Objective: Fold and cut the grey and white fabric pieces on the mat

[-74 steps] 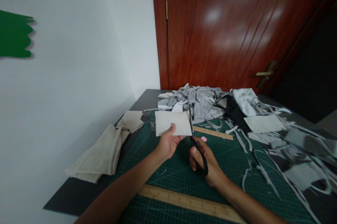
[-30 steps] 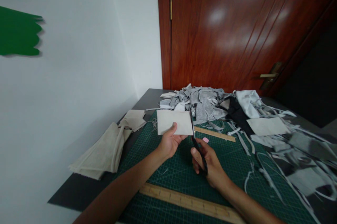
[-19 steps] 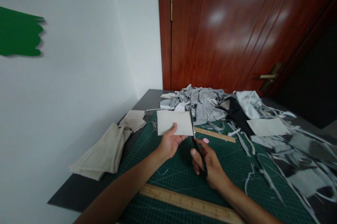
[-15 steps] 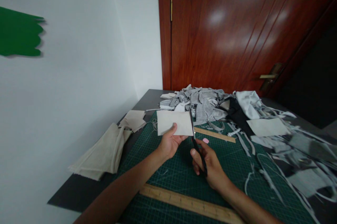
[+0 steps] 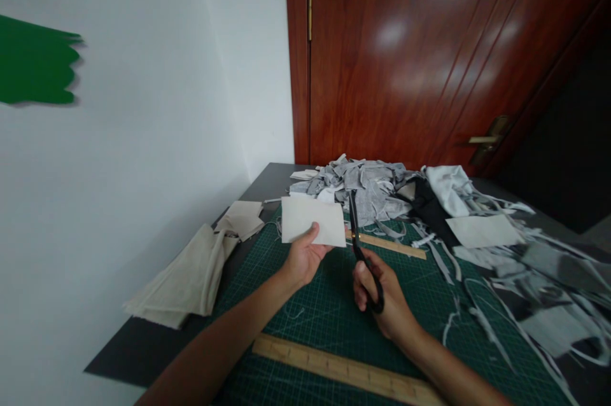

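In the head view, my left hand [image 5: 305, 258] holds up a cream fabric rectangle [image 5: 312, 218], thumb across its front and fingers behind. Black-handled scissors [image 5: 356, 228] are in my right hand [image 5: 379, 288], their blades pointing away from me. The blades stand just right of the fabric's right edge, with a small gap between them. Below both hands lies a green cutting mat [image 5: 334, 310] with grid lines. A short wooden ruler [image 5: 394, 245] rests on the mat behind the scissors.
A longer wooden ruler [image 5: 334, 364] crosses the mat near me. Grey fabric scraps [image 5: 367, 183] are heaped at the back. Folded cream cloth [image 5: 191, 279] and small cream pieces [image 5: 241, 218] lie left. More strips and scraps [image 5: 558, 323] cover the right side.
The scissors have moved right, away from the fabric's right edge, where they were before. The fabric has shifted slightly left in my left hand. A pink piece on the mat is now hidden.
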### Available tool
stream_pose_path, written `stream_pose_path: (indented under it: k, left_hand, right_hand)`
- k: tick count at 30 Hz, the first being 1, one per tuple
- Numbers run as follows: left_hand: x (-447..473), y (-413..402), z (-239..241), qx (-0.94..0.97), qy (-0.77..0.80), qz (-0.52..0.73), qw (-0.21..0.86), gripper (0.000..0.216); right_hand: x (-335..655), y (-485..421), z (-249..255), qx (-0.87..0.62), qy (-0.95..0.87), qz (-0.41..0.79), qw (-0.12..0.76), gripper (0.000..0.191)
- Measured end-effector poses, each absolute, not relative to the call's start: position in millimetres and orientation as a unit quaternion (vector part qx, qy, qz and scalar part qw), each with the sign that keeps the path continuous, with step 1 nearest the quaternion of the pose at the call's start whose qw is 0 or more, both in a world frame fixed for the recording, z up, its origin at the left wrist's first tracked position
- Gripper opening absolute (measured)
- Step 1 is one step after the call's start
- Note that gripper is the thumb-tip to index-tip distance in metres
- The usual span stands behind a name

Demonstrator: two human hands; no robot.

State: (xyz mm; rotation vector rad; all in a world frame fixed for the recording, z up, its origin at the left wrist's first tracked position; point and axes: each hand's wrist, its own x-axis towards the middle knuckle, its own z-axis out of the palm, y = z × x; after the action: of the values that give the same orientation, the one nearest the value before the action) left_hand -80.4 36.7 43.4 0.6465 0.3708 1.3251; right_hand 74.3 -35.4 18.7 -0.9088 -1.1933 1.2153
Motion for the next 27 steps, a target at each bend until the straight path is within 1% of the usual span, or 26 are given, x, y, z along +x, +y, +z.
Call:
stream_pose_path:
  k: [3, 6, 9, 12, 17, 20, 22, 24, 27]
  left_hand:
    - [-87, 38, 46, 0.315, 0.180, 0.568, 0.739, 0.047]
    - [-93, 39, 43, 0.339, 0.200, 0.506, 0.768, 0.048]
    - [-98, 40, 37, 0.369, 0.233, 0.442, 0.784, 0.047]
    - [-99, 40, 32, 0.417, 0.259, 0.376, 0.786, 0.051]
    - [-101, 41, 26, 0.513, 0.275, 0.256, 0.772, 0.062]
    - [-105, 40, 25, 0.551, 0.298, 0.165, 0.762, 0.060]
    - [-107, 38, 27, 0.567, 0.306, 0.110, 0.756, 0.055]
    - [-107, 36, 31, 0.578, 0.308, 0.096, 0.750, 0.053]
    - [-104, 37, 36, 0.560, 0.318, 0.160, 0.748, 0.058]
  right_hand:
    - [82, -28, 18, -0.372, -0.502, 0.510, 0.592, 0.056]
    - [90, -20, 19, -0.360, -0.502, 0.483, 0.620, 0.055]
    - [98, -12, 21, -0.372, -0.496, 0.451, 0.642, 0.063]
    - [105, -6, 23, -0.397, -0.488, 0.425, 0.650, 0.071]
    - [111, -5, 29, -0.400, -0.510, 0.439, 0.622, 0.070]
    - [108, -8, 33, -0.384, -0.510, 0.478, 0.603, 0.073]
    - [107, -9, 35, -0.378, -0.507, 0.499, 0.592, 0.074]
    - [106, -8, 36, -0.378, -0.510, 0.512, 0.579, 0.074]
    - [106, -6, 35, -0.391, -0.514, 0.503, 0.575, 0.070]
